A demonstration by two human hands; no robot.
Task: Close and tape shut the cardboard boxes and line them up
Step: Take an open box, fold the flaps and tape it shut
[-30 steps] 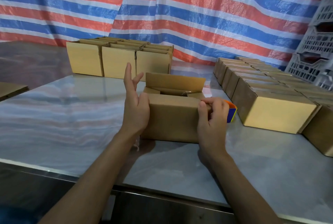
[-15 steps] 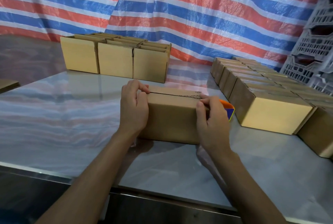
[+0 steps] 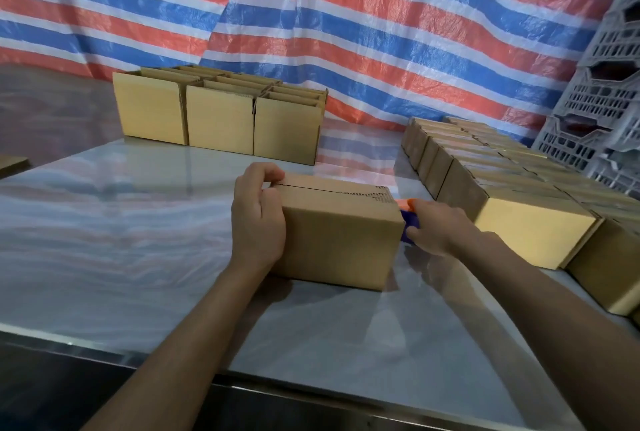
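Observation:
A brown cardboard box (image 3: 341,240) sits in the middle of the table with its top flaps folded down and a seam running along the top. My left hand (image 3: 258,219) grips the box's left end, fingers curled over the top edge onto the flaps. My right hand (image 3: 438,228) is just off the box's right end, wrapped around an orange and blue tape dispenser (image 3: 407,214) that is mostly hidden behind the box and the hand.
Several open-topped boxes (image 3: 218,115) stand at the back left. Rows of closed boxes (image 3: 519,195) fill the right side. Grey plastic crates (image 3: 602,101) stack at far right. The glossy table (image 3: 121,240) ends at a near edge; a striped tarp hangs behind.
The box's rear flap came down and the top is now closed. My left hand curled over the top left edge. My right hand left the box's corner and moved right onto the tape dispenser.

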